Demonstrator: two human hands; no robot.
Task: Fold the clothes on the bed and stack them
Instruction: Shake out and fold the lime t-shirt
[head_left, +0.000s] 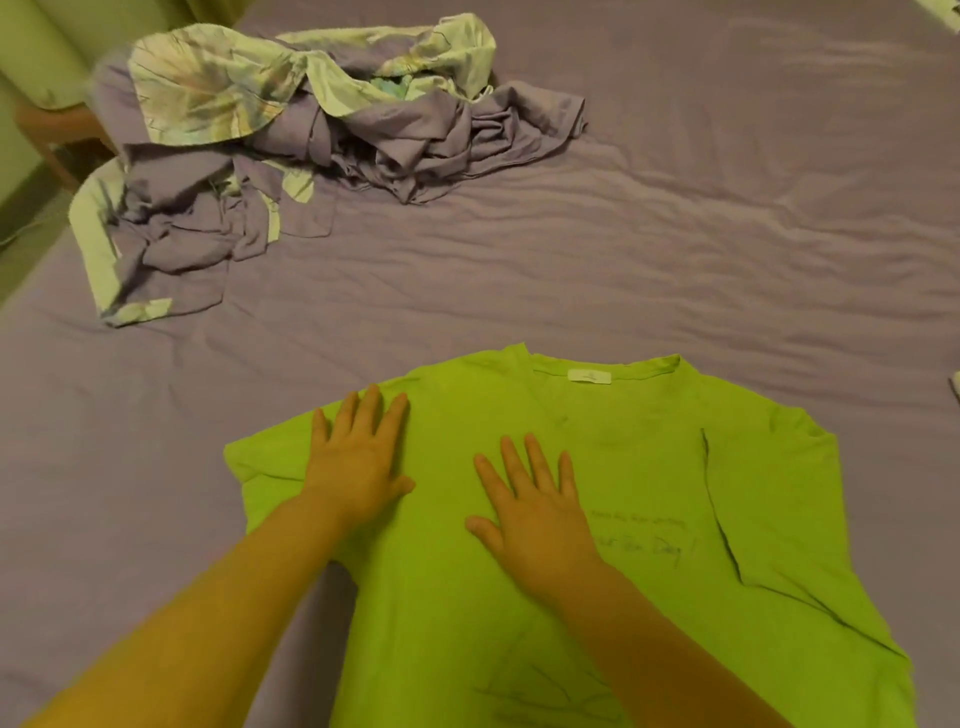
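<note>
Head view: I've got the green T-shirt (597, 545) spread flat on the bed (675, 260), near edge, collar pointing away from me, label showing at the neck. Left hand (358, 457) lies flat on the shirt's left shoulder area, right hand (535, 504) flat on the chest; fingers on both are straight and splayed, pressing the cloth, gripping nothing. Looks like smoothing before the first fold.

Progress, my read: early. No fold made on this shirt yet; both sleeves are out, and a crease runs down the right side near the sleeve seam. No folded stack visible anywhere in frame.

Still to do: the crumpled pile (311, 145) at far left of the bed, well apart from the shirt — purple garments tangled with a pale printed fabric. Can't count the items in it. A scrap of something at the right frame edge, too cut off to identify.
</note>
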